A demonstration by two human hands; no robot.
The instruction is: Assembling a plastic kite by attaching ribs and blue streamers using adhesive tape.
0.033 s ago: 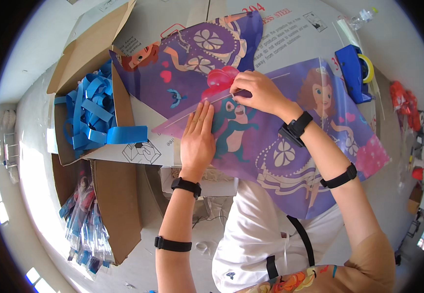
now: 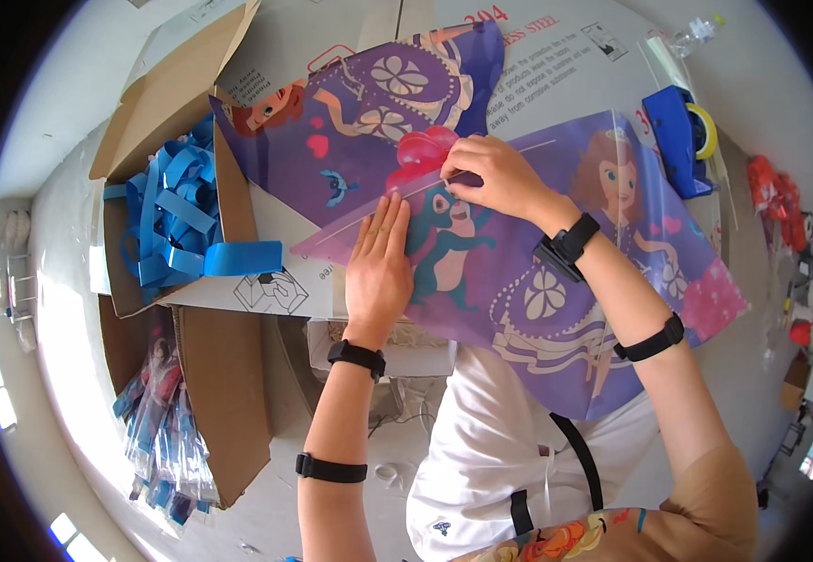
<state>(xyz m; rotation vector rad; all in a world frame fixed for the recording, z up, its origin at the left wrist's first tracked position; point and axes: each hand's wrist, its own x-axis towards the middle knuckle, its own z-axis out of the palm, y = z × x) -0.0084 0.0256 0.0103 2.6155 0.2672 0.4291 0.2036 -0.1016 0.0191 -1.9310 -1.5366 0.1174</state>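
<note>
Your left hand (image 2: 378, 267) lies flat on the purple kite (image 2: 519, 281) while your right hand (image 2: 495, 178) pinches its thin spar (image 2: 406, 208), which runs leftward from that pinch.

Blue tape dispenser (image 2: 676, 140) — box of blue straps (image 2: 174, 220)

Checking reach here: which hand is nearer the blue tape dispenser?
Right. The right hand pinches the purple kite just left of the tape dispenser; the left hand lies flat, farther left.

Cardboard box (image 2: 158, 112) blocks left; tape dispenser (image 2: 676, 140) right.
</note>
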